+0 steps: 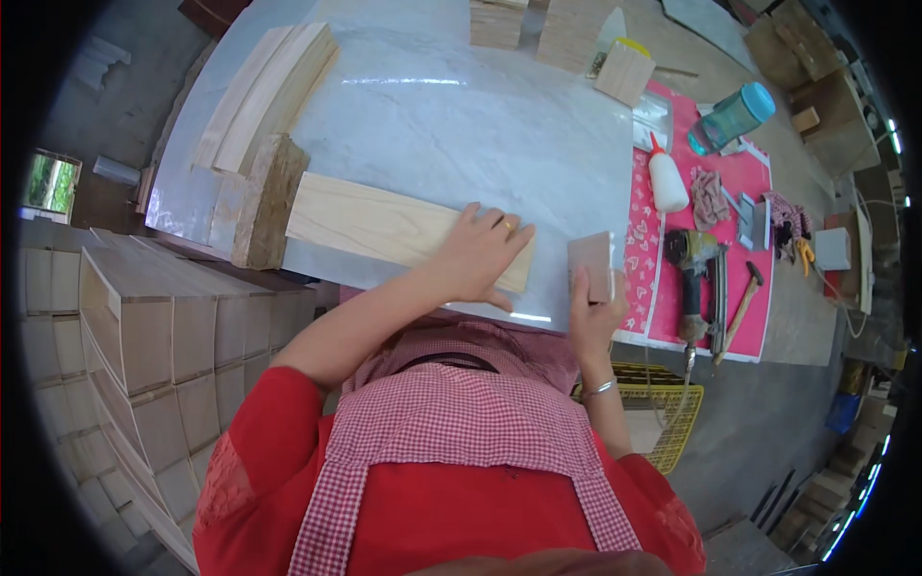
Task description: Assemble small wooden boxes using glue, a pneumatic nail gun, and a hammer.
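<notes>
A long pale wooden board [375, 219] lies near the front edge of the grey-white tabletop [451, 125]. My left hand [477, 252] rests on the board's right part, fingers spread, a ring on one of them. To the right of the board, my right hand [597, 312] grips a small flat brownish rectangular block [592, 264], held upright and apart from the board. Against the board's left end stands a thick rough wooden block [269, 202].
Stacked pale boards [264, 96] lie at the far left. On a pink sheet at right are a glue bottle [667, 178], a teal water bottle [732, 119], a nail gun [693, 278] and a hammer [741, 309]. Wooden boxes [154, 336] are piled at lower left, a yellow basket [680, 427] below.
</notes>
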The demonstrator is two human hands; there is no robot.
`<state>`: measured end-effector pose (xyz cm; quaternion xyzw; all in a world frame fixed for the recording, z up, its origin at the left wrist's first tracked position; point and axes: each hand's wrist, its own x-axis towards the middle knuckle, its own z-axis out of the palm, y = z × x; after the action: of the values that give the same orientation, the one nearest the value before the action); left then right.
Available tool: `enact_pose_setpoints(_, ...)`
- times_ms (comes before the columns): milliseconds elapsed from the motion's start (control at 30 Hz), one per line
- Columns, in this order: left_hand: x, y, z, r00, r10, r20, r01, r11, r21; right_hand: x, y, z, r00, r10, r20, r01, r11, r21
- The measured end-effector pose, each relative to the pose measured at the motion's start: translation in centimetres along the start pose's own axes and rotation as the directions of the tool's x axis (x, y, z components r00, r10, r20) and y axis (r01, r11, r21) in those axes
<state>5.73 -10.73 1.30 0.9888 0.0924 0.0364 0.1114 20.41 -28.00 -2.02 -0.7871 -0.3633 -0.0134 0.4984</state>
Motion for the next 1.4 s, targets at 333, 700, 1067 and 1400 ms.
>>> enact_pose_setpoints(333, 1.3, -0.4, -4.6, 0.997, -0.008, -0.075, -0.001, 0.994, -0.112, -0.5, -1.6, 2.8, 0.974, -0.176, 0.141, 0.184, 0.982, -0.042)
enact_pose_setpoints(700, 3.0, 1.3, -7.3, 0.989, -0.035, -0.143, 0.003, 0.976, -0.217, 0.1, -2.4, 5.8, 0.981, -0.148, 0.125, 0.149, 0.989, 0.001)
enact_pose_setpoints(1067, 3.9, 1.5, -7.0, 0.995, -0.075, -0.060, 0.060, 0.975, -0.216, 0.1, -2.5, 5.8, 0.986, -0.114, 0.126, 0.114, 0.993, 0.000)
enact_pose_setpoints(1400, 3.9, 1.3, -6.5, 0.995, -0.061, -0.082, 0.043, 0.977, -0.209, 0.1, -2.5, 5.8, 0.985, -0.101, 0.139, 0.101, 0.995, 0.003)
